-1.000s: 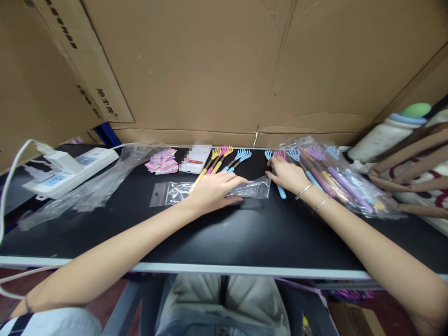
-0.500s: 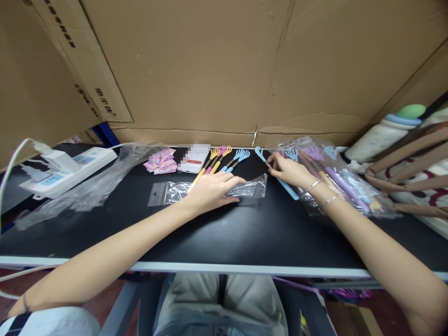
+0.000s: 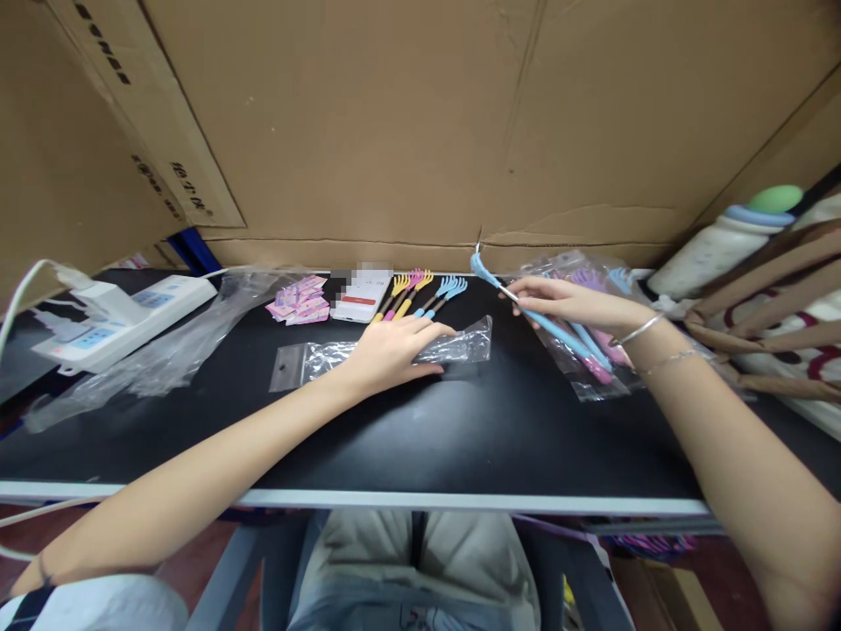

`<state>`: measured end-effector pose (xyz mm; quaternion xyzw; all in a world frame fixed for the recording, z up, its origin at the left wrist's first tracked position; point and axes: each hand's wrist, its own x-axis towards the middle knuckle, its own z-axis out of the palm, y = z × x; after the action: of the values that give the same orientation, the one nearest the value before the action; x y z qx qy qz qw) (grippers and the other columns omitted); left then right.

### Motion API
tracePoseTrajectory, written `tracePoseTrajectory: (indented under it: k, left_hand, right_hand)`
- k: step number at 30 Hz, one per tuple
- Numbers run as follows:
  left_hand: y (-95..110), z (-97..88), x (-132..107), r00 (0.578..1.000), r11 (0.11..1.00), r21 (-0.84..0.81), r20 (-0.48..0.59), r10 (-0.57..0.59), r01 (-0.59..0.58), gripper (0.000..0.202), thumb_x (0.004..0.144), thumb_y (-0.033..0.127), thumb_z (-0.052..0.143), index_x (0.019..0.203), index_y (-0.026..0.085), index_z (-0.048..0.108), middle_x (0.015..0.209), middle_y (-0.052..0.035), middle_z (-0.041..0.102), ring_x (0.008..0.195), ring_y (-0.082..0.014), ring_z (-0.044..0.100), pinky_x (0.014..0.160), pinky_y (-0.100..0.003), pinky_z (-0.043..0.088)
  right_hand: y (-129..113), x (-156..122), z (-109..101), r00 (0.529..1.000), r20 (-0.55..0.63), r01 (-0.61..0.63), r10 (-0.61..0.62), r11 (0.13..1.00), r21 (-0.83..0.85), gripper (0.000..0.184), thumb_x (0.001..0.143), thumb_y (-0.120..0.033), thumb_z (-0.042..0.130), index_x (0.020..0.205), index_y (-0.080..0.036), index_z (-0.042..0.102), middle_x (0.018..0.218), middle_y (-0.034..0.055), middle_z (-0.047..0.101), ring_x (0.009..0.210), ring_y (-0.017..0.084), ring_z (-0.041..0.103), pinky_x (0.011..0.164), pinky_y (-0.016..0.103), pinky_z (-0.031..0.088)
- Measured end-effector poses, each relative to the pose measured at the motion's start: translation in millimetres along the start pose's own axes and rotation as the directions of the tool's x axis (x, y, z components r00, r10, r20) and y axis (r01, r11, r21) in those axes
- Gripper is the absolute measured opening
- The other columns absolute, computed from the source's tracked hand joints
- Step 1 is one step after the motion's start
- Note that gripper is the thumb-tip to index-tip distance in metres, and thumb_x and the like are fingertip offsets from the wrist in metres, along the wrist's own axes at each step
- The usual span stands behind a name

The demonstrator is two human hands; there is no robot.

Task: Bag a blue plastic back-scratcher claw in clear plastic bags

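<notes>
My right hand pinches a blue back scratcher by its metal shaft, with the clawed head raised and pointing to the far left. Beneath that hand lies a clear bag of more back scratchers in purple, pink and blue. My left hand rests flat, fingers stretched out, over a clear plastic sleeve. Just beyond its fingers several back scratchers lie fanned out, some yellow and pink, others blue; my hand hides the ends of their handles.
Pink printed cards and a white box sit along the back. At left are a power strip with plugs and a crumpled plastic bag. A white bottle and a fabric bag stand at right. Cardboard walls the back.
The blue back scratcher has risen off the table in my right hand, its handle swinging rightward over the bag. My left hand stays over the sleeve; the view has shifted slightly.
</notes>
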<state>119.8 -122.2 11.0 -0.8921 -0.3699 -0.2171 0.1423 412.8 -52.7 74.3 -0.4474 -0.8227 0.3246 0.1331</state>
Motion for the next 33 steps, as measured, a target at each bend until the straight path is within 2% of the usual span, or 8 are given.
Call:
tracePoseTrajectory:
  k: [3, 8, 13, 16, 23, 33]
  left_hand:
    - [-1.7, -2.5, 0.1, 1.0, 1.0, 0.005, 0.001, -0.01, 0.01, 0.043, 0.081, 0.044, 0.066, 0.117, 0.027, 0.053, 0.111, 0.0011, 0.066, 0.097, -0.0157, 0.063, 0.068, -0.023, 0.042]
    - [-3.5, -8.5, 1.8, 0.999, 0.999, 0.004, 0.026, -0.035, 0.035, 0.043, 0.082, 0.044, 0.065, 0.119, 0.026, 0.052, 0.11, 0.0, 0.066, 0.096, -0.0157, 0.063, 0.066, -0.022, 0.041]
    - [-5.1, -11.6, 2.9, 0.998, 0.998, 0.0, 0.031, -0.06, 0.06, 0.044, 0.082, 0.046, 0.064, 0.12, 0.026, 0.053, 0.112, -0.0013, 0.065, 0.098, -0.0168, 0.062, 0.065, -0.022, 0.04]
    - [-5.6, -11.7, 2.7, 0.997, 0.998, 0.0, 0.04, -0.06, 0.06, 0.045, 0.083, 0.046, 0.063, 0.121, 0.027, 0.052, 0.111, -0.0014, 0.065, 0.098, -0.0171, 0.062, 0.065, -0.022, 0.04]
    - [-6.1, -11.2, 2.4, 0.997, 0.998, 0.001, 0.051, -0.057, 0.057, 0.047, 0.082, 0.049, 0.063, 0.123, 0.027, 0.051, 0.113, -0.0028, 0.064, 0.099, -0.0175, 0.061, 0.067, -0.023, 0.041]
    - [-6.9, -8.5, 1.6, 0.998, 1.0, -0.029, 0.068, -0.005, 0.007, 0.048, 0.083, 0.049, 0.062, 0.125, 0.028, 0.049, 0.115, 0.0018, 0.064, 0.102, -0.015, 0.061, 0.07, -0.023, 0.041]
  right_hand:
    - [6.2, -0.7, -4.8, 0.996, 0.086, 0.0, 0.002, 1.0, -0.017, 0.048, 0.082, -0.056, 0.054, 0.116, -0.023, 0.055, 0.099, 0.0055, 0.064, 0.087, 0.021, 0.058, 0.076, 0.033, 0.046]
    - [12.9, -5.0, -13.7, 0.983, 0.181, -0.019, 0.033, 0.997, -0.077, 0.05, 0.08, -0.056, 0.057, 0.117, -0.022, 0.056, 0.09, 0.0046, 0.063, 0.086, 0.021, 0.058, 0.075, 0.033, 0.045]
    - [15.9, -6.1, -17.6, 0.94, 0.341, 0.014, 0.032, 0.991, -0.131, 0.047, 0.077, -0.054, 0.061, 0.112, -0.022, 0.062, 0.088, 0.0043, 0.061, 0.084, 0.02, 0.056, 0.074, 0.031, 0.044]
    - [14.4, -5.5, -16.1, 0.919, 0.394, 0.044, 0.02, 0.987, -0.153, 0.045, 0.078, -0.053, 0.061, 0.112, -0.023, 0.062, 0.086, 0.0033, 0.061, 0.081, 0.019, 0.056, 0.072, 0.03, 0.042]
    - [9.5, -4.4, -11.0, 0.888, 0.459, 0.072, 0.001, 0.987, -0.141, 0.043, 0.079, -0.05, 0.061, 0.111, -0.021, 0.065, 0.083, 0.0029, 0.062, 0.078, 0.018, 0.054, 0.069, 0.028, 0.039]
    - [4.6, 1.1, -0.2, 0.901, 0.432, 0.098, -0.034, 0.987, -0.129, 0.043, 0.079, -0.05, 0.061, 0.112, -0.021, 0.066, 0.08, 0.0014, 0.062, 0.075, 0.016, 0.052, 0.066, 0.026, 0.036]
